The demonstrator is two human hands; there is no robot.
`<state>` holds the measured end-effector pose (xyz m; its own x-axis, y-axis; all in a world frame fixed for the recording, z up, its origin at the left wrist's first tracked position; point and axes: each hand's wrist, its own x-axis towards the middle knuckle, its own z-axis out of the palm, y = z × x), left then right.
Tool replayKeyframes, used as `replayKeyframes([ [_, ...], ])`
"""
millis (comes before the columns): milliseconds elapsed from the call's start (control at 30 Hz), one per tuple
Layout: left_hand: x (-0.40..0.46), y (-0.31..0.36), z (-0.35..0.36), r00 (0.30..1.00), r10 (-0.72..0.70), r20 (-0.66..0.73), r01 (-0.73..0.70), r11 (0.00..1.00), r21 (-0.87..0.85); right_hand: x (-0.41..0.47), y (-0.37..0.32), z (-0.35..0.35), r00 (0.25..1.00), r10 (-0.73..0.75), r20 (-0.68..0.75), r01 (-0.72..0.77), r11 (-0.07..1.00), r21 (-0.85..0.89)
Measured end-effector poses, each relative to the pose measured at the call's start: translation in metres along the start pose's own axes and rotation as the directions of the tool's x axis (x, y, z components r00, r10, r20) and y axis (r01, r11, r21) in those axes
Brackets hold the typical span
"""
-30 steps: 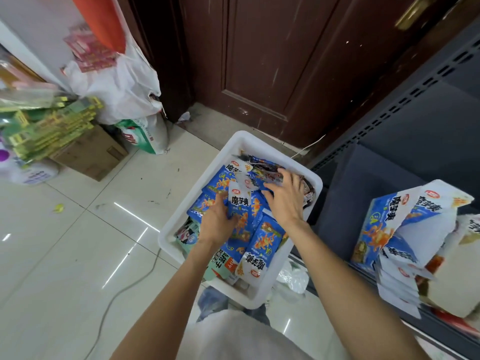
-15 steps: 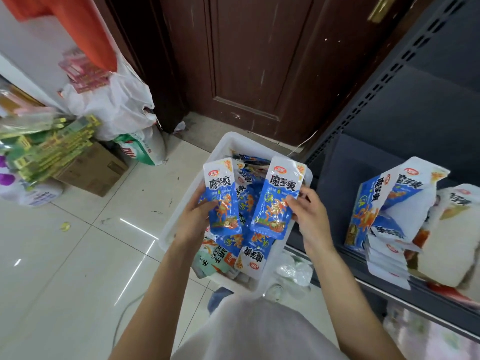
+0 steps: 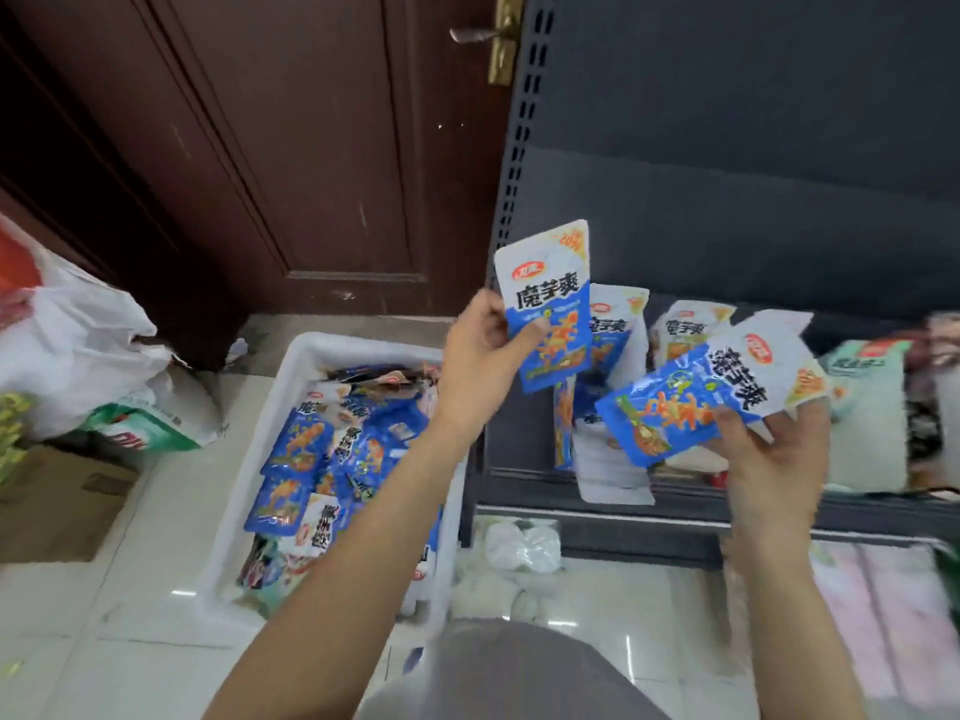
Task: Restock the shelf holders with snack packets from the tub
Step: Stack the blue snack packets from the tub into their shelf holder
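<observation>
Left hand (image 3: pixel 480 350) pinching one blue snack packet (image 3: pixel 548 304) upright, right hand (image 3: pixel 769 454) gripping another packet (image 3: pixel 691 402) tilted, both raised toward shelf holder (image 3: pixel 615 480) right of tub (image 3: pixel 311 356), likely for slotting in.

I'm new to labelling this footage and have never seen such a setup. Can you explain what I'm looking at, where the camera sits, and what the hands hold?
There is no machine here: a person wears a wide-angle camera on the head, so you look down along their own two arms. The left hand grips one blue and white snack packet upright. The right hand holds a second packet, tilted, over the dark shelf, where more packets stand in a holder. On the tiled floor sits a white tub still full of packets. A brown door, a white bag and a cardboard box are nearby.
</observation>
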<state>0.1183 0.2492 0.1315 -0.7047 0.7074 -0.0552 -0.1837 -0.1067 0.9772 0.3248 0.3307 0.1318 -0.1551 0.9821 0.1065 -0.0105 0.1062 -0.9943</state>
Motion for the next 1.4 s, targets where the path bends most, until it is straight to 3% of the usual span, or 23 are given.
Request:
replayKeyframes([
  [200,0.019,-0.035,0.058,0.984,0.043,0.174,-0.087,0.964,0.252,0.015,-0.003,-0.031,0.993,0.006,-0.115,-0.005,1.000,0.006],
  [333,0.022,-0.055,0.058,0.966,0.019,0.258,-0.159,0.831,0.533,0.023,-0.001,-0.033,0.996,-0.025,-0.080,0.024,1.000,-0.015],
  [500,0.020,-0.049,0.045,0.893,0.181,0.412,-0.440,0.548,0.712,0.031,0.006,-0.021,0.986,-0.089,0.139,0.097,0.994,-0.051],
  [600,0.021,-0.041,0.035,0.895,0.198,0.400,-0.440,0.534,0.722,0.031,0.017,-0.004,0.940,-0.115,0.320,0.186,0.962,-0.200],
  [767,0.023,-0.037,0.029,0.878,0.171,0.447,-0.476,0.399,0.784,0.027,0.041,0.012,0.860,-0.181,0.476,0.385,0.843,-0.376],
  [867,0.019,-0.038,0.024,0.861,0.191,0.471,-0.506,0.399,0.765,0.024,0.053,0.008,0.794,-0.334,0.508,0.598,0.580,-0.553],
  [933,0.014,-0.039,0.021,0.858,0.183,0.480,-0.510,0.418,0.751,0.019,0.055,0.002,0.810,-0.352,0.468,0.585,0.529,-0.614],
  [1033,0.003,-0.041,0.017,0.848,0.131,0.513,-0.511,0.460,0.726,0.011,0.055,-0.004,0.843,-0.318,0.434,0.537,0.534,-0.653],
  [1167,-0.017,-0.045,0.007,0.881,0.146,0.450,-0.449,0.560,0.697,0.003,0.044,-0.011,0.908,-0.066,0.414,0.387,0.511,-0.768],
  [1300,-0.040,-0.045,-0.026,0.944,0.271,0.186,-0.326,0.690,0.646,-0.013,0.016,-0.018,0.926,-0.214,0.312,0.372,0.661,-0.652],
  [1400,-0.064,-0.051,-0.061,0.914,0.398,-0.079,-0.260,0.724,0.639,-0.029,-0.004,0.009,0.858,-0.270,0.437,0.473,0.747,-0.467],
])
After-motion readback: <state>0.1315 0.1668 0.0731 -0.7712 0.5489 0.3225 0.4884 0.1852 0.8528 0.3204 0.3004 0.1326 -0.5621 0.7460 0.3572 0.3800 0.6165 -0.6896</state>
